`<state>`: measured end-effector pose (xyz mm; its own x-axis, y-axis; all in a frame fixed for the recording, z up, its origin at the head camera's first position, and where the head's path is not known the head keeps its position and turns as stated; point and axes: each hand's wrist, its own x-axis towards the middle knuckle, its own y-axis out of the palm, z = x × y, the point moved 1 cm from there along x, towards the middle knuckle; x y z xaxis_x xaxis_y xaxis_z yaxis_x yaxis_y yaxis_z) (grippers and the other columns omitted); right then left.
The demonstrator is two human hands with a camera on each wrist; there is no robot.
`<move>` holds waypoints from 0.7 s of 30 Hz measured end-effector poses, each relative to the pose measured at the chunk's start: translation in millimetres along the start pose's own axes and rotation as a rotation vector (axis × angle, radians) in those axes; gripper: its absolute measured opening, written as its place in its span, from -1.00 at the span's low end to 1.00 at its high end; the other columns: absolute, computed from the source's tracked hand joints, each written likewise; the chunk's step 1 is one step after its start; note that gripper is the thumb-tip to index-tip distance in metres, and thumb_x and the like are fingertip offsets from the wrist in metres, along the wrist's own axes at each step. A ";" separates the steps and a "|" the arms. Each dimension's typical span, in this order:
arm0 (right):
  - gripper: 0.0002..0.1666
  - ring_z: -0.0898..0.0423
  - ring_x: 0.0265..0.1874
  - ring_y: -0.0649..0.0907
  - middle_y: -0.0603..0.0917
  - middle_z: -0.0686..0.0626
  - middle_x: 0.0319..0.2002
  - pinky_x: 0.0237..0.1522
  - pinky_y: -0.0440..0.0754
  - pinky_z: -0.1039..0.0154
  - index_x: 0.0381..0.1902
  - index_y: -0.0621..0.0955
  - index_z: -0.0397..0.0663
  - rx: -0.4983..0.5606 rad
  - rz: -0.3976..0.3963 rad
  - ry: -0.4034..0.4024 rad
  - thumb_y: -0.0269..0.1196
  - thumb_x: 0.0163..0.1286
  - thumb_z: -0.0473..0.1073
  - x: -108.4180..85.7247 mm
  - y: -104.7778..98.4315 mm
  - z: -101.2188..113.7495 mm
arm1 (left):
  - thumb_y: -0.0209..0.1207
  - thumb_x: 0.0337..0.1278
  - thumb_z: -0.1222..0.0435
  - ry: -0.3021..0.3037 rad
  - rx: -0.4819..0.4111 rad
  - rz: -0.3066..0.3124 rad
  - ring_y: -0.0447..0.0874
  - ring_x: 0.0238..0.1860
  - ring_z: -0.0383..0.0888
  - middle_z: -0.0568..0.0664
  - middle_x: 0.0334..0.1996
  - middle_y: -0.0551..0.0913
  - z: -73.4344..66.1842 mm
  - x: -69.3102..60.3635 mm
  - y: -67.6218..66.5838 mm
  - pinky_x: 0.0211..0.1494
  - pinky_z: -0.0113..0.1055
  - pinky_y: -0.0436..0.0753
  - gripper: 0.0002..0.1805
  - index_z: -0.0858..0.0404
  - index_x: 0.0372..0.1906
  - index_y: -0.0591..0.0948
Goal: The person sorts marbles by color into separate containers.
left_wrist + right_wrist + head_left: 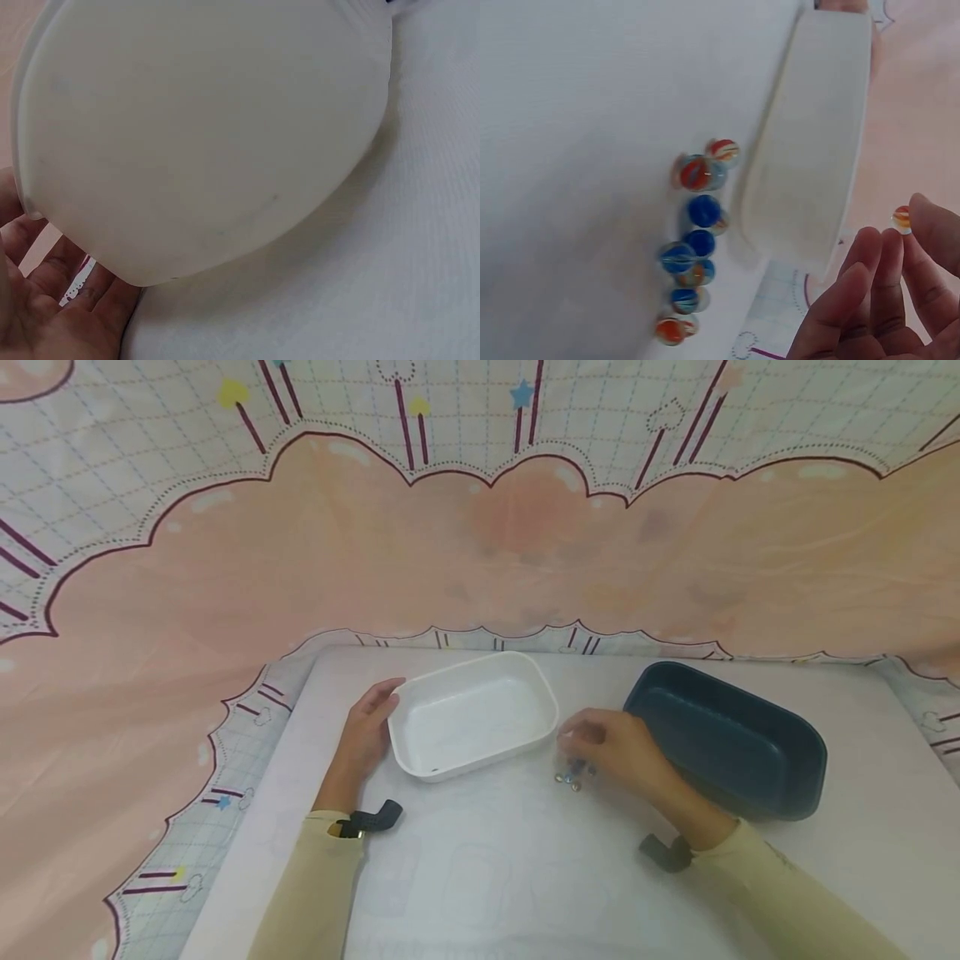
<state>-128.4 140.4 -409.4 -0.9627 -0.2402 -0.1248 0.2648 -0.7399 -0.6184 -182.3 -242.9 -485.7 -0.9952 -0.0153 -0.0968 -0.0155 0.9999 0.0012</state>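
A white rectangular tray lies at the table's middle left. My left hand grips its left end by the rim; in the left wrist view the fingers are at the edge of its pale outer surface. Beyond the tray's right end, my right hand is held over several glass marbles. The right wrist view shows one clear marble with orange and yellow swirls pinched at the thumb and fingertip. Blue and orange-red marbles lie clustered on the table beside the tray.
A dark blue rectangular tray stands to the right, partly behind my right hand and forearm. White covering lies over the table. A patterned pink and white curtain hangs behind and along the left side.
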 end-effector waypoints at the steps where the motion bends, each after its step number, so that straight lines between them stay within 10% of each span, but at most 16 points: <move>1: -0.81 0.06 -0.25 0.66 0.77 0.09 -0.24 -0.27 0.71 0.22 -0.07 0.74 0.21 0.004 0.001 0.002 0.37 0.39 0.02 0.7 -0.5 1.5 | 0.02 0.57 0.13 0.000 0.004 0.000 0.42 0.46 -0.04 -0.04 0.48 0.41 0.3 0.1 -0.1 0.35 -0.44 0.59 -0.53 0.15 0.44 0.44; 21: -0.77 0.03 -0.19 0.66 0.76 0.08 -0.15 -0.27 0.69 0.21 -0.07 0.73 0.30 0.011 -0.034 0.006 0.37 0.37 0.13 14.1 -8.9 34.7 | 0.02 0.57 0.12 0.005 0.033 0.000 0.41 0.48 -0.04 -0.04 0.49 0.41 0.2 -0.7 -0.6 0.37 -0.45 0.56 -0.53 0.12 0.44 0.44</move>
<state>-142.3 121.8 -378.7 -0.9714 -0.2114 -0.1086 0.2327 -0.7542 -0.6140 -181.5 -243.5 -485.9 -0.9956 -0.0152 -0.0920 -0.0124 0.9994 -0.0315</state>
